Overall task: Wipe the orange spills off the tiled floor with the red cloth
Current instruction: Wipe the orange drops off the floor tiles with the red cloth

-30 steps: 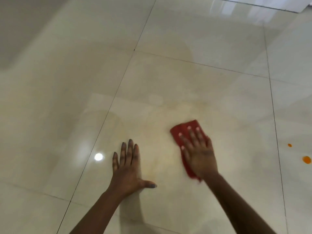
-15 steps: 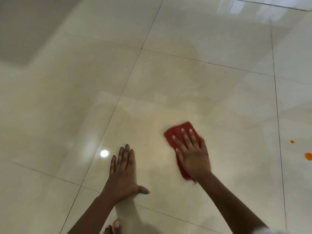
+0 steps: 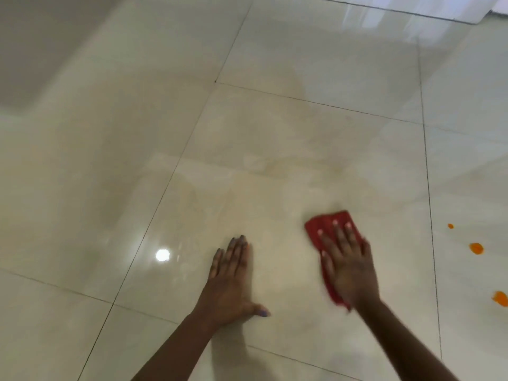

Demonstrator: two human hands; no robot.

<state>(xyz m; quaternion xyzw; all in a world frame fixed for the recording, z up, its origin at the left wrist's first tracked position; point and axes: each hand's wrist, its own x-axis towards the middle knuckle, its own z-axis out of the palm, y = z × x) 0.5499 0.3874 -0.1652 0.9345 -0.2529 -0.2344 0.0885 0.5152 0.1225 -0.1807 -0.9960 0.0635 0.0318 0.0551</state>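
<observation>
Pressing the red cloth (image 3: 330, 222) flat on the floor (image 3: 275, 133) under the straight-fingered right hand (image 3: 347, 268); bracing with the left hand (image 3: 231, 273), spread flat, holding nothing. Well apart from the orange spills (image 3: 476, 248), off right past a grout line. Could smear them, or slip on glossy tile.

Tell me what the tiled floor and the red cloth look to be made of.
Tiled floor: probably glazed ceramic or porcelain, high gloss. It mirrors a light as a bright glare spot and has thin dark grout lines.
Red cloth: soft fabric, matt and without shine, lying flattened under the right hand. The fibre cannot be told.
</observation>
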